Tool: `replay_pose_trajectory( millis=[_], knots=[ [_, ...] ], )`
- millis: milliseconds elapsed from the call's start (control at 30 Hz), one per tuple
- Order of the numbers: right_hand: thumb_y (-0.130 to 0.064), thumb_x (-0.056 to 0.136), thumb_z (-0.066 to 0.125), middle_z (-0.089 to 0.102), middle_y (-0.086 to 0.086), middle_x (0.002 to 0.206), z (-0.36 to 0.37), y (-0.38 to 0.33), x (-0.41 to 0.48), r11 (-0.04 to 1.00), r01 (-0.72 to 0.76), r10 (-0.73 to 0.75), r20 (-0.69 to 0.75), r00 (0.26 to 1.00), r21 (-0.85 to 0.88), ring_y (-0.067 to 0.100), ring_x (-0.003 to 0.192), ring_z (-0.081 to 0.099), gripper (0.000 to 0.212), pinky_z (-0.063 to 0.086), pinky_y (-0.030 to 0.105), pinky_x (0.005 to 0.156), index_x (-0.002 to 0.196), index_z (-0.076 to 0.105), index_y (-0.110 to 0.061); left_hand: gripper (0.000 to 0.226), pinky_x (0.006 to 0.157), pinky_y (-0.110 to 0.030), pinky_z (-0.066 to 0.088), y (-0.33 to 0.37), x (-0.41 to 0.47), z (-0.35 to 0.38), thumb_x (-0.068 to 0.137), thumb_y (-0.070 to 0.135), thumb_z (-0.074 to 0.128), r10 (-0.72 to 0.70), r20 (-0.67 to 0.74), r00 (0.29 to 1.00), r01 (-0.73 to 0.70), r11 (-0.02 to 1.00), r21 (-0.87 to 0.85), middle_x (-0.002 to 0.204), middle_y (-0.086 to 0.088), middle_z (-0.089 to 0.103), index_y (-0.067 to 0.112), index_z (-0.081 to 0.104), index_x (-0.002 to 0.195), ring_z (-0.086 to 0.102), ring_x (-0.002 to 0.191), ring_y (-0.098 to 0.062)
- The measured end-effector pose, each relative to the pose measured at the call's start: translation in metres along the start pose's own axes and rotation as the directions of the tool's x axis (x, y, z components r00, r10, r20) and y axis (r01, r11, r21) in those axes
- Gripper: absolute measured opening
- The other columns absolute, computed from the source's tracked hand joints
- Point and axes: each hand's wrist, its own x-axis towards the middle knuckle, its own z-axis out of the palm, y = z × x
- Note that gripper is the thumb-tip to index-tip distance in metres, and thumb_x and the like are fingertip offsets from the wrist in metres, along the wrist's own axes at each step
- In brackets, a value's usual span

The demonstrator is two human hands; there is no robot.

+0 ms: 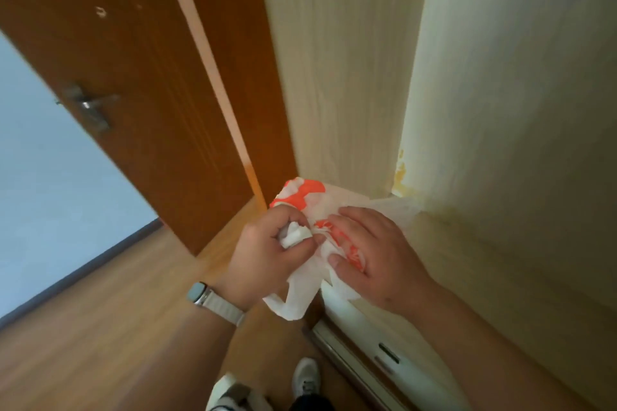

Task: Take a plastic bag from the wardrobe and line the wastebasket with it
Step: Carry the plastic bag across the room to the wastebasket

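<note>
A crumpled white plastic bag with orange print hangs between both hands in front of the pale wardrobe. My left hand, with a watch on its wrist, is closed around a bunched white part of the bag. My right hand grips the printed part, thumb underneath and fingers spread over the top. The bag's lower end dangles below the hands. No wastebasket is in view.
A brown wooden door with a metal handle stands open at the left. The wardrobe's sliding rail runs along the wooden floor at lower right. My white shoes stand beside it.
</note>
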Motion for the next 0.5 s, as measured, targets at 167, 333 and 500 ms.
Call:
replay_pose_trajectory(
  millis=[167,333,500],
  knots=[
    [-0.061,0.094,0.037,0.048,-0.009,0.139,0.042,-0.046,0.021,0.978,0.186,-0.195,0.102,0.975,0.092,0.013,0.130,0.042,0.053,0.032,0.033,0.111,0.137,0.045,-0.031,0.027,0.066,-0.009,0.048,-0.011,-0.056,-0.052,0.076,0.025,0.081,-0.160,-0.188,0.969,0.175,0.982,0.069,0.083,0.020,0.063,0.037,0.059,0.083,0.061,0.085,-0.001],
    [-0.056,0.095,0.043,0.048,-0.010,0.138,0.082,-0.088,0.044,0.930,0.317,-0.346,0.154,0.925,0.186,0.012,0.129,0.043,0.047,0.034,0.033,0.109,0.136,0.041,-0.034,0.030,0.060,-0.004,0.044,-0.023,-0.096,-0.091,0.076,0.018,0.080,-0.291,-0.311,0.905,0.307,0.952,0.005,0.081,0.033,0.062,0.036,0.057,0.083,0.060,0.078,0.007],
    [-0.053,0.096,0.049,0.049,-0.011,0.137,0.117,-0.111,0.075,0.891,0.385,-0.433,0.199,0.879,0.240,0.011,0.129,0.043,0.043,0.037,0.034,0.109,0.134,0.041,-0.034,0.031,0.059,-0.010,0.045,-0.056,-0.110,-0.117,0.074,0.019,0.082,-0.357,-0.424,0.832,0.384,0.923,-0.024,0.084,0.020,0.064,0.038,0.059,0.083,0.060,0.073,-0.002]
  ],
)
